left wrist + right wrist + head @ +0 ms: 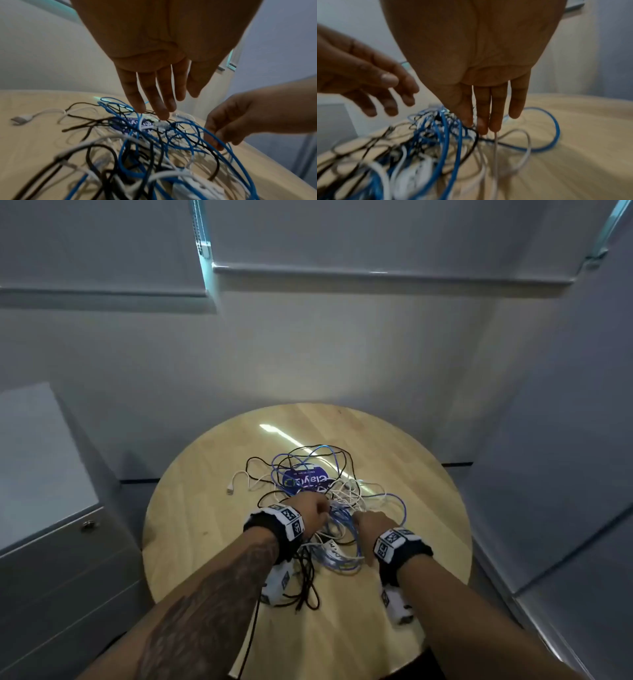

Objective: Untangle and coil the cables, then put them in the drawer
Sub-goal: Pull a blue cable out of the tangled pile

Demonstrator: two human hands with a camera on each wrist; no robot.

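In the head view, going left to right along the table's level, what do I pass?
Grey cabinet → white plug lying clear of the pile → left hand → blue cable loops between the hands → right hand → bare table edge.

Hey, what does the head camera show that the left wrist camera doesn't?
Only the head view shows the whole round wooden table, the grey drawer cabinet beside it, and both wrist bands. Only the left wrist view shows the left hand's straight fingers and the right hand touching a blue cable. Both show the cable tangle and white USB plug.
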